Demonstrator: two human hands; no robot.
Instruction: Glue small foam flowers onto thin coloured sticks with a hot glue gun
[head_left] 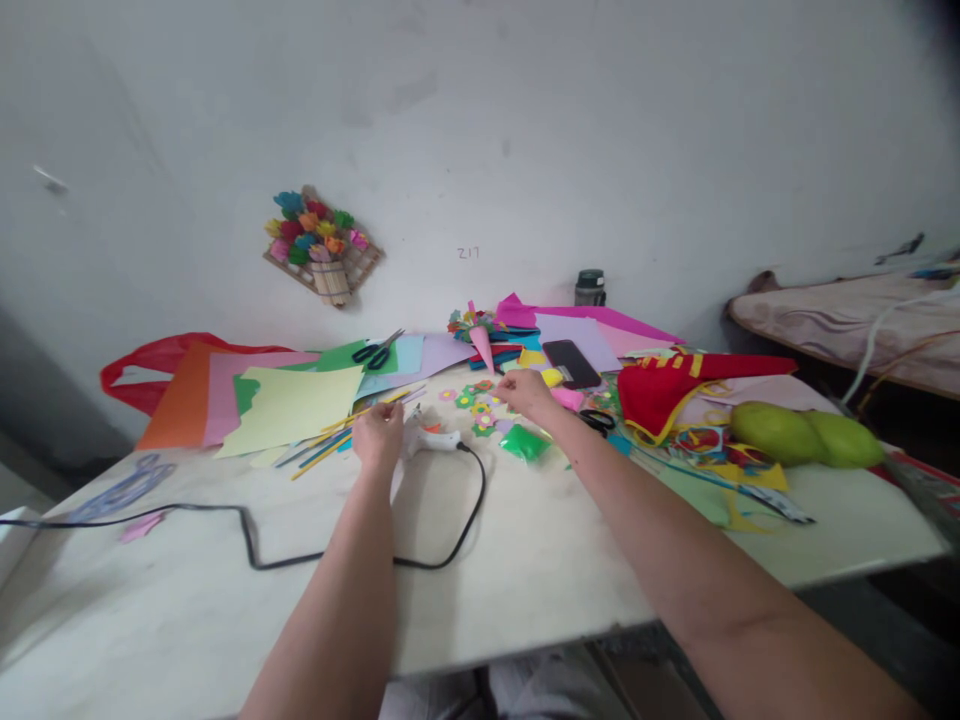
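Observation:
My left hand (379,435) is closed in a pinch above the table, just left of a white glue gun (435,440) with a black cord. Whatever its fingertips hold, if anything, is too small to make out. Thin yellow and blue paper strips (322,452) lie beside that hand. My right hand (527,393) reaches to the small paper flowers (480,405), green, yellow and pink, its fingers pressed together at their right edge. What sits between those fingers cannot be told. A green packet (525,443) lies just below them, and a pink paper cone (482,348) stands behind.
Coloured paper sheets (300,405) and black scissors (377,350) lie at the back left. Near the right forearm are a phone (571,364), other scissors (598,422), red fabric (660,395), green fruits (806,437) and a cutter (780,503). The cord (285,563) crosses the table.

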